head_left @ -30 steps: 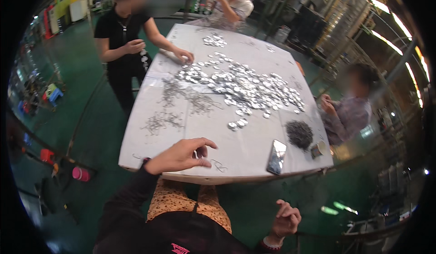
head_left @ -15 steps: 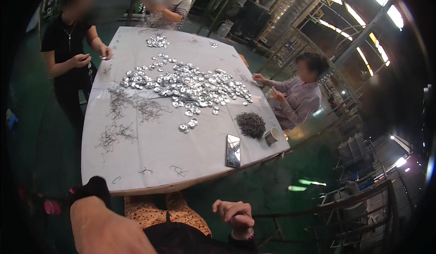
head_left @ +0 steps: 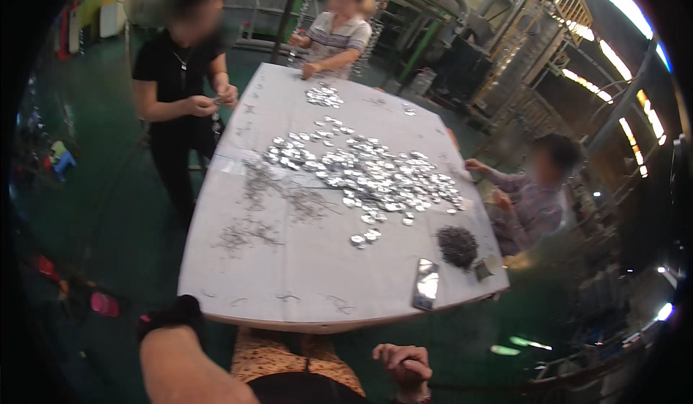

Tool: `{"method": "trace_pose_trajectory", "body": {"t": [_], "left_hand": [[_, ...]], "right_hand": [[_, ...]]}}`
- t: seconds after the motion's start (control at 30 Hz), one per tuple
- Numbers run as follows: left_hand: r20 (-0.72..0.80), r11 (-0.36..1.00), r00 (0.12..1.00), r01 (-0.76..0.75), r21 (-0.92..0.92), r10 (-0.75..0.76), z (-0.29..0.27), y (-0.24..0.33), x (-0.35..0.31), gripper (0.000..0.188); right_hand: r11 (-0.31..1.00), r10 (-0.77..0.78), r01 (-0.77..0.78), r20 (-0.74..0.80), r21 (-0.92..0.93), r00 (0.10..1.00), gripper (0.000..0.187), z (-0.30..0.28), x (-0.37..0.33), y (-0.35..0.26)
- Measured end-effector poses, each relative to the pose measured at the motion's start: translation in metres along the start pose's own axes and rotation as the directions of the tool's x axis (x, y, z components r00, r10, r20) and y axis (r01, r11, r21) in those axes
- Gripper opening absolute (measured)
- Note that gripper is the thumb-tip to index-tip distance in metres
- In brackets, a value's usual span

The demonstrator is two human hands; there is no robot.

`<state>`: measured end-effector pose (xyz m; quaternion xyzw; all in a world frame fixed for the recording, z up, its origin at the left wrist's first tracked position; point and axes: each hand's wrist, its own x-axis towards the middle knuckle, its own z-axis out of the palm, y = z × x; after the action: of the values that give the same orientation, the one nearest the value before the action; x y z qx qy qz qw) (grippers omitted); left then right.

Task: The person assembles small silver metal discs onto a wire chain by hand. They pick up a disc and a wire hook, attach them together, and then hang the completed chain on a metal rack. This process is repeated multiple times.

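My right hand (head_left: 404,364) hangs below the near edge of the white table (head_left: 303,292) over my lap, fingers curled with nothing seen in them. My left forearm (head_left: 180,361) rises at the lower left and ends in a black wristband (head_left: 172,313); the hand beyond it is hidden. A broad heap of shiny round metal pieces (head_left: 368,176) covers the middle of the table. Thin wire bits (head_left: 249,234) lie scattered on its left half. A dark pile of small parts (head_left: 457,246) and a phone (head_left: 426,283) lie near the right front corner.
A person in black (head_left: 180,79) stands at the table's left side handling something small. Another person (head_left: 336,32) works at the far end by a small metal heap (head_left: 323,96). A third (head_left: 530,191) sits at the right. The floor is green, with metal racks behind.
My left hand left the table's front edge and the forearm is raised at the lower left. My right hand shifted toward the middle and curled. The view swung right, then back left.
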<state>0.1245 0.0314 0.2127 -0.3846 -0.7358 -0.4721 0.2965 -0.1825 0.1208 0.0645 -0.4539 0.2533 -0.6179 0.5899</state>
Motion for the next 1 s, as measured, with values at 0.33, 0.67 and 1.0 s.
{"method": "trace_pose_trajectory", "body": {"t": [0.33, 0.67, 1.0], "left_hand": [[0.066, 0.897, 0.896, 0.435, 0.078, -0.44, -0.009, -0.026, -0.018, 0.011], [-0.708, 0.983, 0.692, -0.014, 0.182, 0.141, -0.016, -0.062, 0.038, 0.013], [-0.844, 0.593, 0.069, -0.742, 0.313, 0.532, -0.028, -0.01, 0.018, 0.008]], "right_hand": [[0.999, -0.046, 0.044, 0.086, 0.024, 0.995, 0.031, -0.016, 0.013, 0.024], [0.999, 0.03, -0.039, 0.234, 0.033, 0.972, 0.027, 0.023, 0.026, 0.01], [0.992, -0.115, 0.113, 0.029, 0.048, 0.993, 0.035, -0.012, 0.015, 0.038]]}}
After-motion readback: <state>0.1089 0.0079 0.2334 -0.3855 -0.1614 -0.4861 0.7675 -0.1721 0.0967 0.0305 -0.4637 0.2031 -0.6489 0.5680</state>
